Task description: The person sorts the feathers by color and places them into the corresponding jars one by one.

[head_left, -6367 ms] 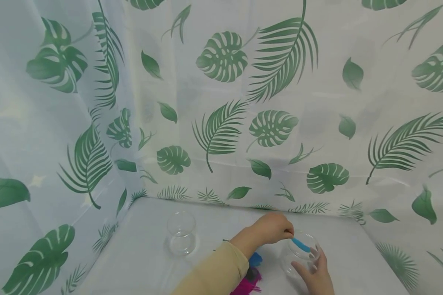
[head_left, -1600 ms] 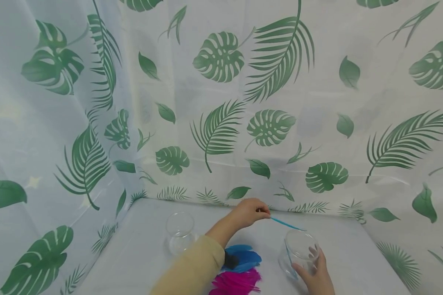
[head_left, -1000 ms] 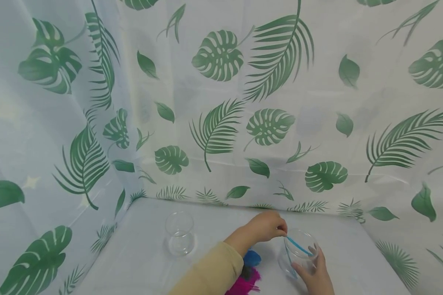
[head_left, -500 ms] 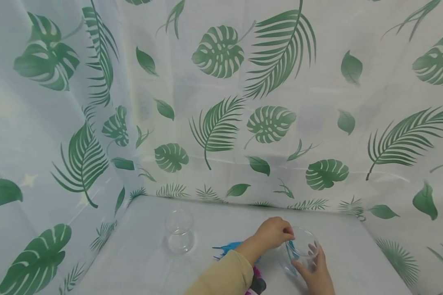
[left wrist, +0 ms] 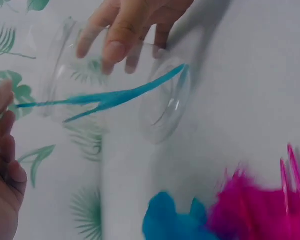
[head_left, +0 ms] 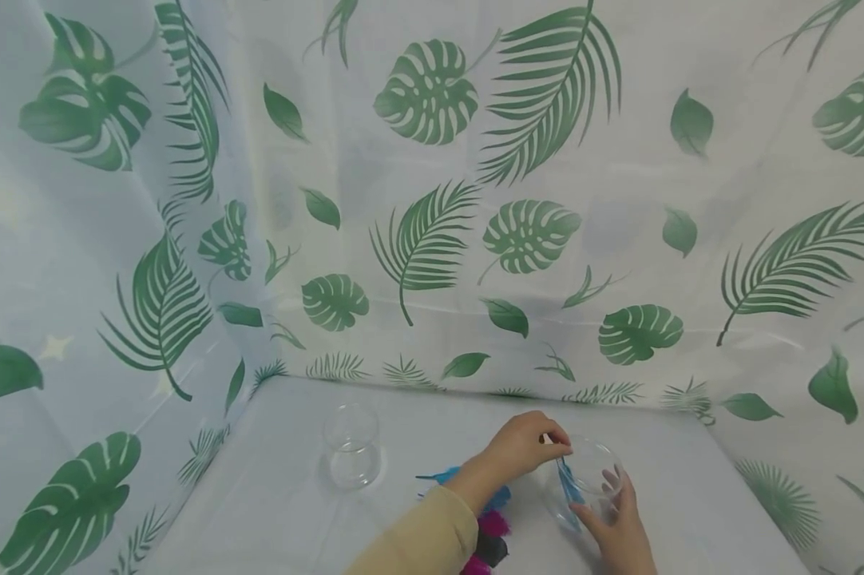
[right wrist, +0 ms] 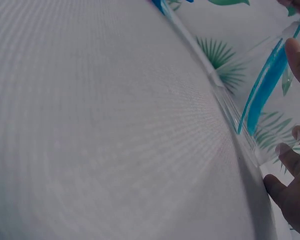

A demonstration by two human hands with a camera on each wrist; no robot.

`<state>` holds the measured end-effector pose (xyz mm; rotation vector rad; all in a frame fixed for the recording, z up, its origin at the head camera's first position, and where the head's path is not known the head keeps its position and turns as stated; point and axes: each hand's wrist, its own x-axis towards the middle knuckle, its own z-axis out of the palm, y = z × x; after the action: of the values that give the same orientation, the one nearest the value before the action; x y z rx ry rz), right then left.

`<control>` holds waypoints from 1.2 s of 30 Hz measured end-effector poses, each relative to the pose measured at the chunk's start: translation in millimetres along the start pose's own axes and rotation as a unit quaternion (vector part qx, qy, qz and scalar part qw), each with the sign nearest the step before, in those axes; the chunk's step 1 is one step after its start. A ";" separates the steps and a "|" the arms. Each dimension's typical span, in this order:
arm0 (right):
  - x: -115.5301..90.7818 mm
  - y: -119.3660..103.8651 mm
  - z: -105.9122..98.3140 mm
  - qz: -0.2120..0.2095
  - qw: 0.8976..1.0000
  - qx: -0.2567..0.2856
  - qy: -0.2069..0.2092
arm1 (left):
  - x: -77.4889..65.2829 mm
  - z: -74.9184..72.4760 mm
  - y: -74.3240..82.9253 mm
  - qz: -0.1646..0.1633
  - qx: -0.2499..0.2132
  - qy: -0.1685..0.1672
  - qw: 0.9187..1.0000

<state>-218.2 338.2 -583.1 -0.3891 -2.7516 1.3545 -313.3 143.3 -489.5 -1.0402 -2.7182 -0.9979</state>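
Observation:
My left hand pinches the quill of a blue feather at the rim of a clear, rounded jar. The feather hangs down inside the jar. A second blue feather stands inside beside it, and in the left wrist view the two spread like a fork from the jar's base. My right hand holds the jar from the right, thumb in front and fingers round the far side. In the left wrist view those fingers lie along the glass. The jar looks tilted in that view.
Blue feathers and magenta feathers lie in a pile on the white table, partly hidden by my left sleeve. Another clear jar stands to the left. A leaf-printed curtain borders the table behind.
The left hand has carried a blue feather rightward over the jar and lowered it inside, beside the feather there. The right hand has kept its hold on the jar.

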 end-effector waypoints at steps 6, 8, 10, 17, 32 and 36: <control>5.7 -5.0 -0.8 0.019 1.000 -0.009 -0.007 | -9.9 -37.2 -30.3 0.010 -0.041 0.049 0.998; 7.3 -6.0 -1.6 0.016 1.000 -0.012 -0.002 | -16.1 -47.6 -48.6 -0.009 -0.052 0.058 0.997; 8.5 -6.9 -2.7 0.017 1.000 -0.014 0.005 | -24.6 -55.3 -68.9 -0.032 -0.059 0.066 0.996; 9.7 -6.2 -6.0 0.018 1.000 -0.011 0.007 | -67.1 -56.5 -129.6 -0.117 -0.072 0.081 0.987; 5.9 -5.8 -0.6 0.050 0.999 0.001 -0.009 | -122.0 -28.1 -173.6 -0.128 0.018 0.008 0.992; 3.4 -8.0 1.3 0.054 0.999 0.003 -0.007 | -125.7 -27.4 -177.1 -0.126 0.022 0.011 0.992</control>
<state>-223.3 333.4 -577.8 -0.5369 -2.7748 1.3934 -330.4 -44.8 -600.2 -0.6877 -2.8900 -0.9694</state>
